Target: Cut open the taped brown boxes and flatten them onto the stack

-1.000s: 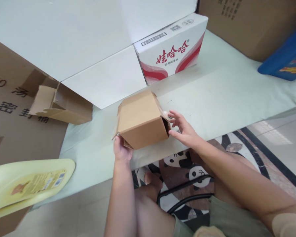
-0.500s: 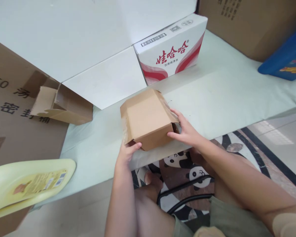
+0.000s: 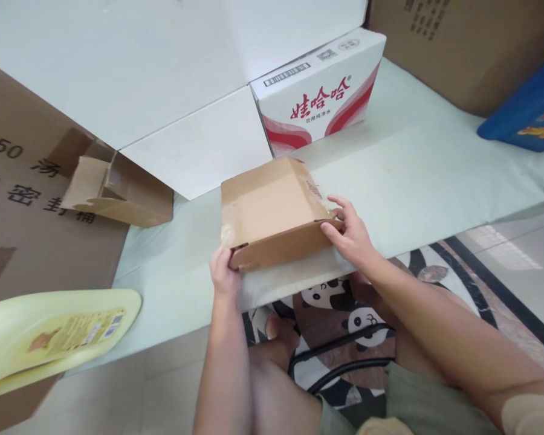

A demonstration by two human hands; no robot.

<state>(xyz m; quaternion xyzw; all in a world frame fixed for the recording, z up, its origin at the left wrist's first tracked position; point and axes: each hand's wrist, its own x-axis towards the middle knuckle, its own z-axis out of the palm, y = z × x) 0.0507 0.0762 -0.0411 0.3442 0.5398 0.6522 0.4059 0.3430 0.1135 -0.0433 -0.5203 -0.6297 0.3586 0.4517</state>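
Note:
A small brown cardboard box (image 3: 272, 205) rests on the pale green cloth, near its front edge. Clear tape shows along its left and right sides, and dark print marks its right edge. My left hand (image 3: 225, 270) is closed on the front left corner, its fingers partly hidden by the box. At the front right corner, my right hand (image 3: 351, 234) grips the edge, with the thumb on the front and the fingers along the side. What the box holds, if anything, cannot be seen.
Behind stand white boxes (image 3: 194, 145) and a red-and-white water carton (image 3: 321, 109). An open small carton (image 3: 136, 193) is at left, beside a large brown carton (image 3: 27, 241). A pale yellow bottle (image 3: 58, 332) lies front left; a blue container (image 3: 521, 115) stands right.
The box's side edges have lifted and spread, so its top looks wider and print shows on the right. My right hand has shifted slightly right; my left thumb has left the front face.

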